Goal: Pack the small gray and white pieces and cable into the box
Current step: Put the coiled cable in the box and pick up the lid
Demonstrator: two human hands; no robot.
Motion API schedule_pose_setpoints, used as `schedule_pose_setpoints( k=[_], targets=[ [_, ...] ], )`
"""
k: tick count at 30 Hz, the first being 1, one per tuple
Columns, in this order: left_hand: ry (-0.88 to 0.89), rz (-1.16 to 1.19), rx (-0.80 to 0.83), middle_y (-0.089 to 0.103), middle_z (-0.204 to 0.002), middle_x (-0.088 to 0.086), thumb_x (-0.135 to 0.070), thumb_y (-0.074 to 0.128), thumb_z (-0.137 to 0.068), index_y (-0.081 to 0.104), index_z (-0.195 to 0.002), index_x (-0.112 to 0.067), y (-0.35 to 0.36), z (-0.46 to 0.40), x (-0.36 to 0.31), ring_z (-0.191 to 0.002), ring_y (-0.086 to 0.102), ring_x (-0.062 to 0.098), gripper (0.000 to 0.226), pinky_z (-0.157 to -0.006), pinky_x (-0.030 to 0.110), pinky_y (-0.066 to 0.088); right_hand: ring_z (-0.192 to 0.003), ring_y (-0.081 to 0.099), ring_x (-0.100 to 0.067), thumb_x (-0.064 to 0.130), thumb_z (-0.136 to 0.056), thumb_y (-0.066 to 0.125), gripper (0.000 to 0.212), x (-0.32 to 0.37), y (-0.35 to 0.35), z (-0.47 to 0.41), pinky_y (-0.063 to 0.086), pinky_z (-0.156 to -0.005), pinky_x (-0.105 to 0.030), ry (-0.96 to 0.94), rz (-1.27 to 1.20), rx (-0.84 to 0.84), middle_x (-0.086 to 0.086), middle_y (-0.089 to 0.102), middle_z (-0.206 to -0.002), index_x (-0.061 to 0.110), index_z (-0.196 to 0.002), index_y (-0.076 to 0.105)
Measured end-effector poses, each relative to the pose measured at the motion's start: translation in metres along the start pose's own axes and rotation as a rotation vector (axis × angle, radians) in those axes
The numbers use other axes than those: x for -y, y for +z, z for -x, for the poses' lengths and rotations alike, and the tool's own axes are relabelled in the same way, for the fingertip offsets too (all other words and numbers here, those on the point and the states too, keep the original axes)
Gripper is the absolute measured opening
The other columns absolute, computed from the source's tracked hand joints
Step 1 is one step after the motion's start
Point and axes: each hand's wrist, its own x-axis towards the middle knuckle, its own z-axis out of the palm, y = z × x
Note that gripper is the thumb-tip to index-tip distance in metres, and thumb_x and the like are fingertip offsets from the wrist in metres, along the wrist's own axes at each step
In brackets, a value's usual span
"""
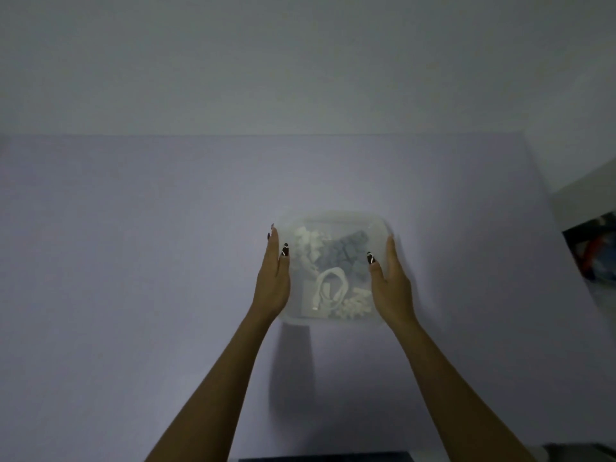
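A translucent plastic box (335, 217) with a lid on it sits in the middle of a pale lilac table. Through the lid I see white pieces (308, 240), gray pieces (346, 253), a coiled white cable (330, 288) and more white pieces (355, 305). My left hand (273, 275) lies flat against the box's left side, fingers straight, thumb resting on the lid. My right hand (390, 281) lies against the right side in the same way, thumb on the lid.
The lilac table (166, 261) stretches wide to the left and behind the box, up to a pale wall. At the far right edge lies a dark, colourful object (596, 251). A dark edge (326, 459) shows at the bottom.
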Motion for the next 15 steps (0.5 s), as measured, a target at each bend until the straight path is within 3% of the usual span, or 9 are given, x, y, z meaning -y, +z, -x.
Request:
schedule_pose_setpoints(
  k=[5, 10, 15],
  targets=[
    [0.017, -0.075, -0.056, -0.006, -0.161, -0.006, -0.034, 0.02, -0.104, -0.001, -0.152, -0.026, 0.009, -0.005, 0.012, -0.14, -0.001, -0.003, 0.053, -0.12, 0.038, 0.01, -0.144, 0.029, -0.017, 0.033, -0.102, 0.038, 0.06, -0.008, 0.005, -0.001, 0.026, -0.108, -0.021, -0.095, 0.07, -0.018, 0.003, 0.022, -0.16, 0.029, -0.154, 0.009],
    [0.019, -0.03, -0.072, 0.01, -0.16, -0.006, -0.031, 0.024, -0.104, 0.004, -0.152, -0.021, 0.012, -0.005, 0.011, -0.145, 0.015, 0.007, 0.053, -0.117, 0.025, 0.016, -0.147, 0.017, -0.013, 0.027, -0.104, 0.033, 0.055, -0.016, 0.009, -0.007, 0.017, -0.106, -0.015, -0.154, 0.175, -0.004, 0.003, 0.011, -0.163, 0.024, -0.154, 0.012],
    [0.008, -0.035, -0.092, 0.014, -0.16, -0.007, -0.032, 0.025, -0.104, 0.006, -0.152, -0.024, 0.014, -0.008, 0.017, -0.144, 0.02, 0.01, 0.052, -0.117, 0.029, 0.021, -0.147, 0.019, -0.017, 0.027, -0.103, 0.034, 0.056, -0.018, 0.01, -0.007, 0.02, -0.108, -0.021, -0.177, 0.184, -0.005, 0.001, 0.016, -0.162, 0.026, -0.154, 0.012]
  ],
)
